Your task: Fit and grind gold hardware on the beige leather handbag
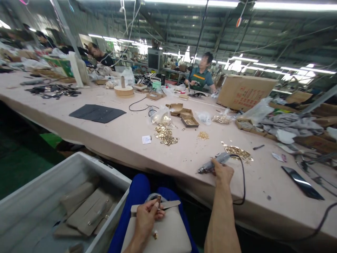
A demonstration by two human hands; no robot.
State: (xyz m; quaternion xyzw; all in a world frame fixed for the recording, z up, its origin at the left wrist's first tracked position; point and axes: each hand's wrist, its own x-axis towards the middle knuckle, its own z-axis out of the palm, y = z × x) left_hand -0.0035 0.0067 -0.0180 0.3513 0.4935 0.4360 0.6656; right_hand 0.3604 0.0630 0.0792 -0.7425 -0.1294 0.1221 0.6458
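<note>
In the fingers of the left hand (146, 216), pinched together at six o'clock in the view, a small, narrow, brownish-gold piece (159, 201), held upright and too blurred to identify. Just beneath, laid across legs in blue trousers (119, 221), a smooth beige flap bag (171, 233) with a small gold metal fitting (155, 234) on the front. In the fingers of the right hand (222, 172), wrapped tight at four o'clock, a slim grey corded electric screwdriver (209, 166), pointing leftward near the front edge of the pinkish, cloth-like worktop (131, 140).

From the left: at eight o'clock, a large white plastic crate (28, 211) with folded beige bag pieces (88, 211) inside. Between nine and ten, on the worktop, a loose pile of black strips (54, 90); at nine, nearer the middle, a flat dark-grey panel (97, 113). Close to the centre, a heap of flat gold metal pieces (166, 136). At one, beyond the worktop, a person in a dark green top (198, 78). Toward three, a small scatter of tiny gold bits (203, 135); farther right, past three, more gold metal parts (238, 153), just behind the screwdriver. Near four, a dark, glossy phone (302, 182), lying flat.
</note>
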